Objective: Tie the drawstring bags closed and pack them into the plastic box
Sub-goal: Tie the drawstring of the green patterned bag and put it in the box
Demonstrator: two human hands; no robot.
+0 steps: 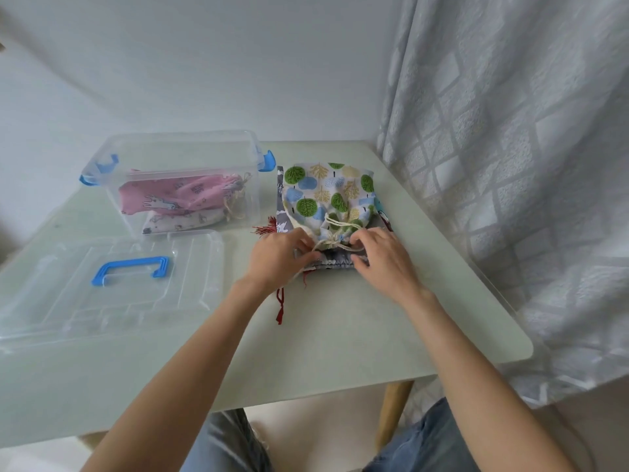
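Head view: left hand (277, 255) and right hand (377, 253) each pinch the cream drawstring (335, 229) of the tree-print bag (326, 192), which lies on a grey bag (335, 262) on the surface (340, 321). Plastic box (177, 185) holds two tied bags. Risk: loose knot slips; a red cord (279, 306) snags.

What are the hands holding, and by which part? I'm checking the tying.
Both the left hand and right hand pinch the cream cord at the tree-print bag mouth.
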